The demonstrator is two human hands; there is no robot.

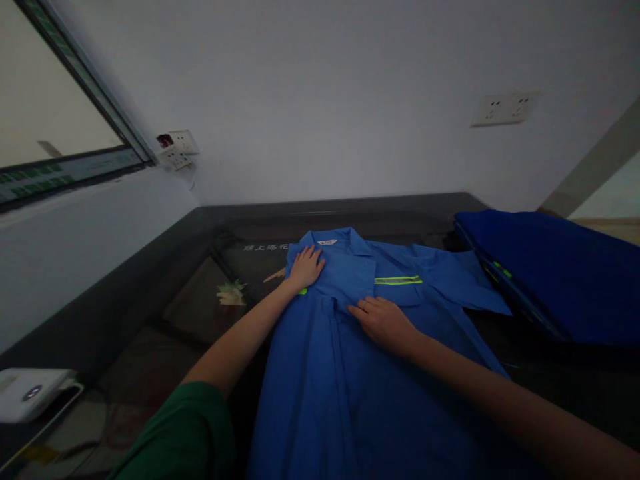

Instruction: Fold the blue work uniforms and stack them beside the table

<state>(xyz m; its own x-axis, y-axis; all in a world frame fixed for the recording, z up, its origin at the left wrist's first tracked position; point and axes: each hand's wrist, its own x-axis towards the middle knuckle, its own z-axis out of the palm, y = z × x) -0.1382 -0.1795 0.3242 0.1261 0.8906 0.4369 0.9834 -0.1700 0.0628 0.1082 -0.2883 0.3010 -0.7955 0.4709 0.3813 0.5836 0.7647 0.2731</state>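
A blue work uniform (400, 380) with a collar and yellow-green reflective strips lies spread on the dark tabletop, its collar away from me. My left hand (306, 268) rests flat on the chest near the collar, fingers stretched out. Lower down, around the middle of the uniform, my right hand (384, 324) has its fingers curled together on the cloth, pinching it beside a raised fold. One short sleeve points right; on the left side, the garment's edge runs close to my left hand. The lower part of the cloth extends toward me, out of view.
A stack of folded darker blue cloth (560, 273) stands at the right, touching the sleeve. A white device (37, 395) sits at the left. Behind the table is a wall with sockets (505, 109); a window frame (95, 100) is at upper left.
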